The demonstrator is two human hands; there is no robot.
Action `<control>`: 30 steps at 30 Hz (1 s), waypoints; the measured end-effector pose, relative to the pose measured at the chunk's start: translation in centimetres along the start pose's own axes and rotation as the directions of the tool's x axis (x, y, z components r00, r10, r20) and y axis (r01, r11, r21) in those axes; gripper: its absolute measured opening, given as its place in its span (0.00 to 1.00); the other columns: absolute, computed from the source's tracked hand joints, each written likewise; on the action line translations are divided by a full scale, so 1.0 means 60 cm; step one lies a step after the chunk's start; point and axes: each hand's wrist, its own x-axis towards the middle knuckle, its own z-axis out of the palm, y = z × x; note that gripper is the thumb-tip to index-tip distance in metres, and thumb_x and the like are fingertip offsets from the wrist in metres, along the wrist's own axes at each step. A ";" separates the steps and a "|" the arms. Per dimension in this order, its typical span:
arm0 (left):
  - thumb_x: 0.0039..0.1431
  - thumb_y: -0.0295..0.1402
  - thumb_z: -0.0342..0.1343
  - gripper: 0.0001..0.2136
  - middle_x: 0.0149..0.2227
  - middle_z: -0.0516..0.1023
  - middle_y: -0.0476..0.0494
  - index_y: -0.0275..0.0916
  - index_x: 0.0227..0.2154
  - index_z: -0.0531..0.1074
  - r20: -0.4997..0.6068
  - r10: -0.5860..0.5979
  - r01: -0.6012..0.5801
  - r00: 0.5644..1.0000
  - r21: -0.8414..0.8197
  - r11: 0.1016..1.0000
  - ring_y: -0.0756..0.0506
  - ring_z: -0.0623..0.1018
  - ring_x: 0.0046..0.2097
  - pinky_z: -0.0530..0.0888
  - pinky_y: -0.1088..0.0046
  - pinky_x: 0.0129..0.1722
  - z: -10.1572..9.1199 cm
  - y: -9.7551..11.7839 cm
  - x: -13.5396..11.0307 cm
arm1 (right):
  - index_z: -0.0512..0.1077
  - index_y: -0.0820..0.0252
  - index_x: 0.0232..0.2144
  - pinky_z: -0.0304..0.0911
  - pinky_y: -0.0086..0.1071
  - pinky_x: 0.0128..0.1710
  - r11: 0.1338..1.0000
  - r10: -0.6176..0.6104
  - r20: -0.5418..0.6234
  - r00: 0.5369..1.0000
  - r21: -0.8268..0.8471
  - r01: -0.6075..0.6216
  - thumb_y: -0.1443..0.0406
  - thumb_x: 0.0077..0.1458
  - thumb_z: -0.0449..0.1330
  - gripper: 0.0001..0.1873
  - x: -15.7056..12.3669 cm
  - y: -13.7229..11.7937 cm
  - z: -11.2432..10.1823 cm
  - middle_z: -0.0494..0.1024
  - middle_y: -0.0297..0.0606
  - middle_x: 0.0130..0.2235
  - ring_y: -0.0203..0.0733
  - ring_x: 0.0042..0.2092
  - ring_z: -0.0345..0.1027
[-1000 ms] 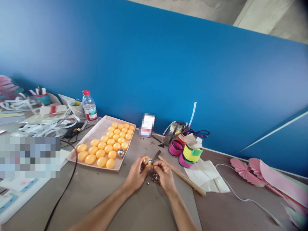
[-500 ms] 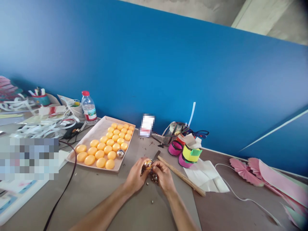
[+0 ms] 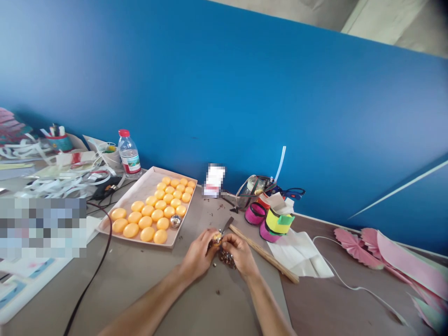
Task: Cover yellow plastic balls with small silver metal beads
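My left hand (image 3: 199, 254) is closed around an orange ball (image 3: 217, 236), like a table tennis ball, partly covered with shiny bits. The fingers of my right hand (image 3: 241, 254) are pinched together against the ball's right side; what is between them is too small to make out. A pile of small shiny brown and silver pieces (image 3: 227, 259) lies on the table just below the hands. Behind them is a dark flat blade (image 3: 227, 224). To the left, a shallow tray (image 3: 135, 192) bears several orange balls (image 3: 147, 234) and one silver-covered ball (image 3: 175, 220).
A wooden stick (image 3: 268, 256) lies right of my right hand. Beyond it stand pink and yellow rolls (image 3: 278, 223) on white paper (image 3: 303, 256). A water bottle (image 3: 129, 156) stands behind the tray. A dark cable (image 3: 94, 275) crosses the left side, and a blue partition (image 3: 224, 102) rises behind.
Both hands stay at the ball with only slight finger movement. More of the pile shows beside my right hand. The view has shifted slightly.
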 end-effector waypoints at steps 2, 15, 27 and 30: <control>0.57 0.29 0.47 0.14 0.47 0.71 0.40 0.42 0.46 0.64 0.007 -0.001 0.001 1.000 0.003 1.000 0.44 0.71 0.48 0.68 0.65 0.49 0.000 0.000 -0.001 | 0.69 0.60 0.21 0.55 0.27 0.26 1.000 0.001 0.008 1.000 -0.014 0.000 0.59 0.39 0.63 0.11 0.000 -0.003 -0.001 0.67 0.30 0.22 0.34 0.25 0.58; 0.60 0.30 0.43 0.12 0.46 0.71 0.41 0.43 0.46 0.65 0.047 0.041 -0.042 0.998 0.036 0.998 0.45 0.72 0.46 0.69 0.68 0.46 -0.002 0.013 0.000 | 0.62 0.58 0.21 0.53 0.26 0.21 1.000 0.021 -0.021 1.000 -0.011 -0.021 0.59 0.40 0.63 0.13 -0.001 0.008 0.002 0.64 0.27 0.20 0.32 0.22 0.56; 0.55 0.29 0.49 0.12 0.43 0.73 0.42 0.41 0.43 0.66 -0.038 -0.064 0.063 0.997 -0.032 0.998 0.44 0.71 0.46 0.68 0.66 0.46 -0.002 0.011 0.004 | 0.64 0.59 0.24 0.57 0.29 0.28 0.984 -0.128 -0.140 0.982 -0.144 0.108 0.60 0.44 0.58 0.08 0.008 0.012 -0.004 0.66 0.30 0.23 0.35 0.27 0.59; 0.54 0.29 0.50 0.13 0.42 0.73 0.42 0.41 0.44 0.65 -0.097 -0.084 0.079 0.992 -0.057 0.995 0.44 0.72 0.45 0.68 0.66 0.46 -0.005 0.008 0.006 | 0.68 0.59 0.32 0.58 0.32 0.35 0.911 -0.283 -0.158 0.946 -0.353 0.213 0.62 0.48 0.55 0.08 0.008 0.008 -0.018 0.70 0.35 0.30 0.39 0.33 0.63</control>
